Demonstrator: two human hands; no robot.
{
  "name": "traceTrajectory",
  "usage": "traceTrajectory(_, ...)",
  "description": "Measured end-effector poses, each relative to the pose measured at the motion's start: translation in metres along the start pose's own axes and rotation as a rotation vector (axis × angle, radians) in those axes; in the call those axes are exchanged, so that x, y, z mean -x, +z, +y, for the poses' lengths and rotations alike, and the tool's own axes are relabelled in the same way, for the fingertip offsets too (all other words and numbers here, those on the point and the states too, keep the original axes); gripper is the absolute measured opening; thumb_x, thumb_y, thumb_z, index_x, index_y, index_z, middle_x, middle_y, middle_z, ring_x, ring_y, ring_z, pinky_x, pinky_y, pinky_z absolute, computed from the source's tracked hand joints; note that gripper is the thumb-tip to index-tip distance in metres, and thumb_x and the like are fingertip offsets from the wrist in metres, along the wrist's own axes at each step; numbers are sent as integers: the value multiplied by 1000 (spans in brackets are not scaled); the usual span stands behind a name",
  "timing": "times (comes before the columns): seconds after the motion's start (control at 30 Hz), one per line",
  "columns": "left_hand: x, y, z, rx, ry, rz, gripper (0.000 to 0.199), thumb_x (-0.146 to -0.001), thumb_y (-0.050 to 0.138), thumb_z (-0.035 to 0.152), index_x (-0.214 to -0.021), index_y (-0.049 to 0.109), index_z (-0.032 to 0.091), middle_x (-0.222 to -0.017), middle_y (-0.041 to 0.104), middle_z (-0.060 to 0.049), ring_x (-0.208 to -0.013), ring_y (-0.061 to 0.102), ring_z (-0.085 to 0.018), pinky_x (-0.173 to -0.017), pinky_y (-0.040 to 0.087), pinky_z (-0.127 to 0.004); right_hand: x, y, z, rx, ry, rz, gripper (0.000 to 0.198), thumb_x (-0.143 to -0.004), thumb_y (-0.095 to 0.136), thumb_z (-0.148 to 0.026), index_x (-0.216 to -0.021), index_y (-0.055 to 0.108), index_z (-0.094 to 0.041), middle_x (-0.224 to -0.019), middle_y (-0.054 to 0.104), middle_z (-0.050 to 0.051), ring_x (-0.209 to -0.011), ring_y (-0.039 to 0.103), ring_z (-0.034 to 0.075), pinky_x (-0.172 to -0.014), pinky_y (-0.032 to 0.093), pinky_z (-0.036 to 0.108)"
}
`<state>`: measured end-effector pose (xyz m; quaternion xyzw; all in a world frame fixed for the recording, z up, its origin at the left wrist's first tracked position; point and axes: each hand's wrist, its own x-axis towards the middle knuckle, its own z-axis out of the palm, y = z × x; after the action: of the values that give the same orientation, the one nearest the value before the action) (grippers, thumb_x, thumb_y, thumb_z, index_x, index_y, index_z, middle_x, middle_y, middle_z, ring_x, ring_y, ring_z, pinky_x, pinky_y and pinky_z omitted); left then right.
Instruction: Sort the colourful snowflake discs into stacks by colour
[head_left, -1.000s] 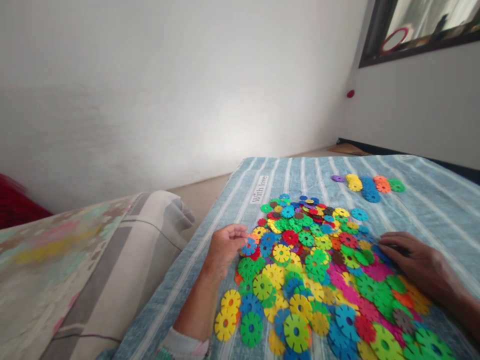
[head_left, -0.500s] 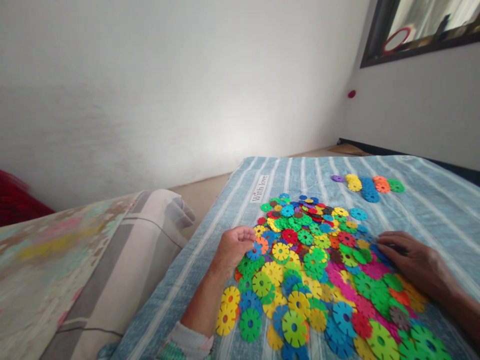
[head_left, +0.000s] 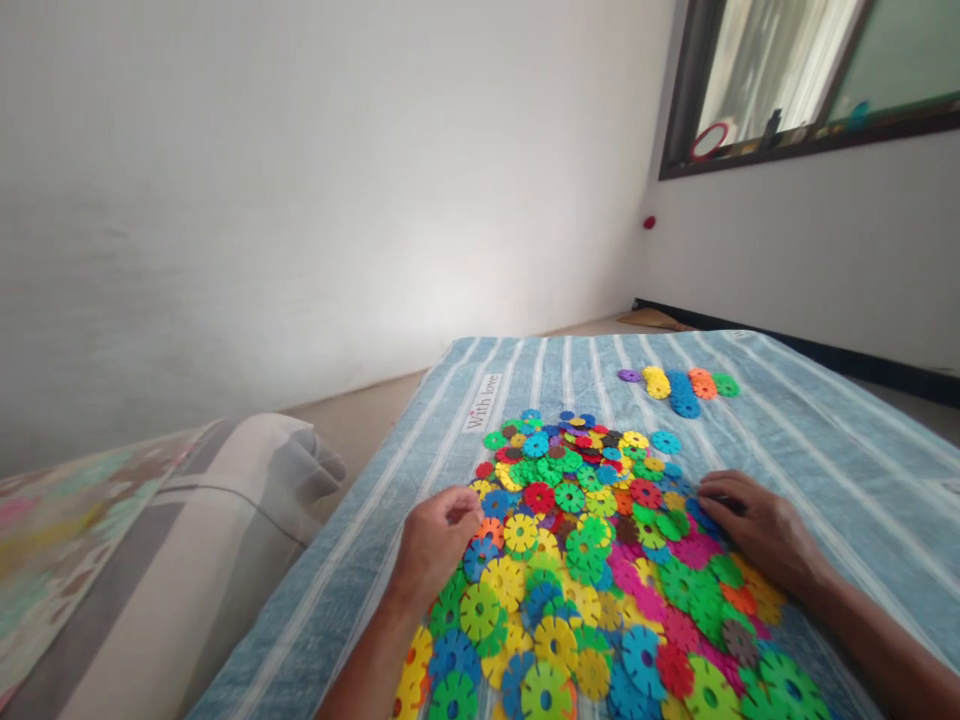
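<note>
A big heap of flat, notched plastic discs (head_left: 592, 560) in many colours lies on a blue striped bedsheet (head_left: 810, 440). My left hand (head_left: 436, 542) sits at the heap's left edge with its fingers curled. The fingertips are pinched beside a blue disc (head_left: 496, 504) and an orange one. I cannot tell whether they grip either disc. My right hand (head_left: 757, 525) lies palm down on the heap's right side, its fingers bent over several discs. Farther back is a short separate row of discs (head_left: 679, 384): purple, yellow, blue, orange, green.
A grey and white pillow (head_left: 240, 520) and a patterned cloth (head_left: 45, 550) lie to the left of the bed. A strip of floor (head_left: 360, 415) runs between the bed and the white wall. A dark-framed window (head_left: 810, 80) is at the upper right.
The view has swung right and up, so more of the window shows. My left hand has drawn back a little along the heap's left edge. My right hand stays on the discs.
</note>
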<state>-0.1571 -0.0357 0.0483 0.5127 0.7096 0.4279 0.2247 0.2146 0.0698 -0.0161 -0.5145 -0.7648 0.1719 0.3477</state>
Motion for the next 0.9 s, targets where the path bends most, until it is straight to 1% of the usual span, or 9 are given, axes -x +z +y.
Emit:
traceTrajectory(0.1, 2, 8, 0, -183, 138, 60, 17, -71, 53, 28, -79, 65, 19, -79, 68, -1, -74, 64, -18, -70, 51, -28, -1, 0, -2, -16, 2, -17, 22, -82, 51, -37, -81, 68, -22, -102, 64, 7, -94, 60, 24, -87, 46, 38)
traceTrajectory(0.2, 5, 16, 0, -308, 307, 64, 20, -74, 52, 26, -87, 65, 19, -94, 69, -5, -89, 64, -21, -83, 50, -32, -2, 0, -5, -40, 3, -24, 22, -82, 50, -35, -80, 67, -21, -101, 63, 8, -93, 60, 24, -87, 45, 38)
traceTrajectory(0.27, 7, 21, 0, -364, 410, 47, 22, -76, 52, 26, -93, 65, 19, -103, 68, -8, -100, 61, -23, -91, 48, -35, -3, -1, -7, -51, 3, -21, 21, -83, 50, -34, -80, 67, -21, -100, 62, 8, -93, 59, 23, -87, 45, 38)
traceTrajectory(0.4, 11, 31, -1, -453, 568, -32, 23, -79, 55, 26, -99, 65, 21, -109, 67, -9, -107, 59, -25, -97, 46, -39, -4, -1, -11, -59, 2, -11, 20, -82, 50, -32, -79, 67, -20, -100, 63, 8, -92, 60, 23, -86, 45, 37)
traceTrajectory(0.57, 16, 43, -3, -535, 659, -70, 26, -81, 56, 28, -103, 66, 21, -112, 67, -10, -110, 58, -26, -97, 47, -42, -6, -2, -11, -66, -18, -10, 18, -82, 51, -29, -78, 66, -21, -97, 63, 7, -90, 60, 22, -84, 46, 36)
traceTrajectory(0.73, 17, 45, -3, -577, 739, -88, 27, -81, 55, 26, -105, 66, 20, -111, 67, -10, -107, 60, -26, -95, 49, -44, -8, -2, -11, -65, -27, -5, 17, -82, 51, -26, -75, 66, -20, -97, 64, 7, -90, 60, 22, -84, 46, 34)
traceTrajectory(0.8, 17, 45, -3, -588, 767, -77, 26, -81, 54, 25, -105, 66, 19, -112, 67, -10, -106, 61, -26, -93, 50, -43, -8, -2, -11, -67, -26, -4, 17, -82, 52, -25, -75, 66, -19, -97, 64, 8, -90, 60, 22, -84, 46, 35)
traceTrajectory(0.9, 17, 45, -2, -591, 844, -36, 25, -81, 55, 25, -103, 66, 19, -109, 68, -9, -102, 64, -24, -89, 54, -41, -9, -1, -11, -73, -37, 0, 16, -82, 52, -25, -77, 67, -19, -95, 64, 8, -89, 60, 21, -83, 46, 34)
